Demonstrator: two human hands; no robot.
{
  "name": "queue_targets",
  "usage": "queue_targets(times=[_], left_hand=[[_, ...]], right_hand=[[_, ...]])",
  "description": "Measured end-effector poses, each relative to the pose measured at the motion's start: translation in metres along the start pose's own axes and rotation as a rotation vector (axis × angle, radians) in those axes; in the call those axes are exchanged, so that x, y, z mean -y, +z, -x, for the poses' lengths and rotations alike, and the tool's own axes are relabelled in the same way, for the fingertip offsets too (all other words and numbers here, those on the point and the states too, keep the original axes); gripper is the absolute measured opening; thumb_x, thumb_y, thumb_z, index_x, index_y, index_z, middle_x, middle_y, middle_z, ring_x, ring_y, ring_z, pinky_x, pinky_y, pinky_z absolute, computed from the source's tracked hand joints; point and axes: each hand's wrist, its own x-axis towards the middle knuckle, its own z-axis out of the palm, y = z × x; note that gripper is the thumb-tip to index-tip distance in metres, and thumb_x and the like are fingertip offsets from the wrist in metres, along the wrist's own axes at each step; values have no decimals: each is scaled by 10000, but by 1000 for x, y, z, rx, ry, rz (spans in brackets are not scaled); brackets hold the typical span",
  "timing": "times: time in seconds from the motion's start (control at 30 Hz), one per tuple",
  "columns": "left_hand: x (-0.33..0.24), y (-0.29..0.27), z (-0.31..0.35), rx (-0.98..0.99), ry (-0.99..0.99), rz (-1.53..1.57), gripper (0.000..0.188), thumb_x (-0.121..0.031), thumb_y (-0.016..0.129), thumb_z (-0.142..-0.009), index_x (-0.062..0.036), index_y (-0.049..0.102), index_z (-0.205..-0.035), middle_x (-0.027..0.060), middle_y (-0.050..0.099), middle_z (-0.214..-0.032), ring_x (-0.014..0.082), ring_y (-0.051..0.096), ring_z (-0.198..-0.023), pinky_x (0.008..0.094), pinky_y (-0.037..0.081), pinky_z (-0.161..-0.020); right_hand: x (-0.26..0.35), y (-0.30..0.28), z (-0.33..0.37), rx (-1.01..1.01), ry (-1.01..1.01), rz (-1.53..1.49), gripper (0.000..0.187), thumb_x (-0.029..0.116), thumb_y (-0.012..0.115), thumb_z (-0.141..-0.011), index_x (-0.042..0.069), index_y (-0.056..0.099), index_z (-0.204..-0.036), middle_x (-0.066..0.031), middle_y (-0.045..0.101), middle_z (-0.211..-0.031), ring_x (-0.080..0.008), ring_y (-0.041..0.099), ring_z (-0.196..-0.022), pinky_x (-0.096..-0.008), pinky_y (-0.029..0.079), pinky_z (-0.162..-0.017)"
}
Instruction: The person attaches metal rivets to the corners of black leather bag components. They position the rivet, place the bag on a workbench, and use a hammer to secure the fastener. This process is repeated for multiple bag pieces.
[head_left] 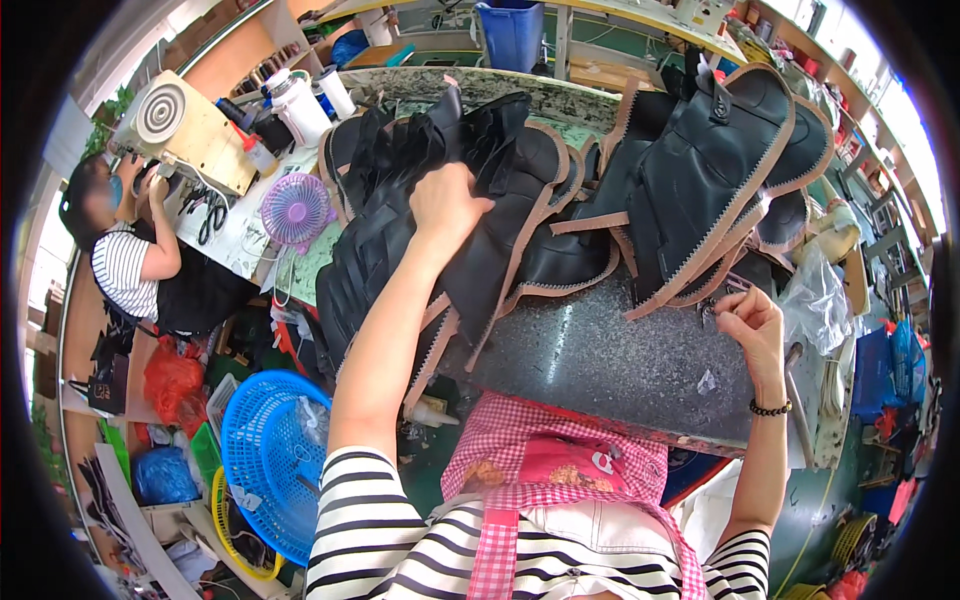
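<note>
My left hand [450,208] reaches over a heap of black boot uppers [510,230] with tan zigzag-cut edges. Its fingers curl down onto the black material and are partly hidden behind the knuckles. My right hand [755,325] is closed in a pinch near the right end of the dark worktop [590,370]. Something small and dark metallic shows by its fingertips, too small to name. Just left of that hand leans a second stack of black boot uppers [690,190], their toothed tan edges toward me.
Left of the worktop stand a blue plastic basket [265,460] and a purple fan [297,210]. A co-worker [135,240] sits at a sewing machine [190,125]. A clear plastic bag [815,300] lies at the right, and a blue bin [510,35] stands beyond the table.
</note>
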Motion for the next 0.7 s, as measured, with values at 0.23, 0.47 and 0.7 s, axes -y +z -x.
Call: queue_targets(times=[0.23, 0.47, 0.7], left_hand=[[4, -66, 6, 452, 188, 1098, 349, 54, 693, -808, -17, 582, -1131, 1, 645, -1037, 74, 612, -969, 241, 486, -862], [-14, -133, 95, 769, 220, 1028, 462, 105, 662, -804, 56, 575, -1256, 74, 656, -1187, 121, 587, -1096, 283, 458, -972], [-19, -96, 139, 976, 128, 729, 363, 64, 658, -795, 65, 623, -1156, 86, 687, -1062, 116, 605, -980, 284, 475, -904]], right_hand=[[16, 1, 11, 15, 91, 80, 232, -17, 814, -697, 5, 594, -768, -64, 666, -821, -62, 574, -587, -177, 457, -521], [102, 43, 20, 267, -321, 175, 205, -3, 802, -688, -39, 698, -861, -125, 697, -824, -170, 696, -698, -249, 551, -614], [136, 91, 22, 608, -428, 407, 109, 40, 760, -733, 8, 705, -822, -112, 691, -768, -210, 670, -612, -275, 509, -553]])
